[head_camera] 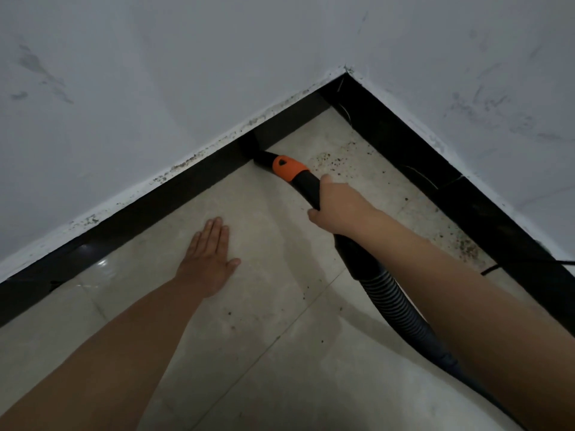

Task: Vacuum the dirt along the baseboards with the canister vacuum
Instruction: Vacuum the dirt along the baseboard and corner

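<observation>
Vacuum wand (pixel 306 185): rigid, light; our right hand (pixel 334 209) grips its black handle.
Hose (pixel 392 303): flexible, drags.
Left hand (pixel 207 259): flat, fingers spread on floor (pixel 280 353).

No legible text anywhere in view.
The orange plastic collar (pixel 286 168) on the black vacuum wand carries only a small dark recessed mark, no letters or numbers; walls, baseboard, tiles unmarked.

The nozzle (pixel 259 155) touches the left baseboard (pixel 174 194); dirt (pixel 329 161) lies right of it.
</observation>
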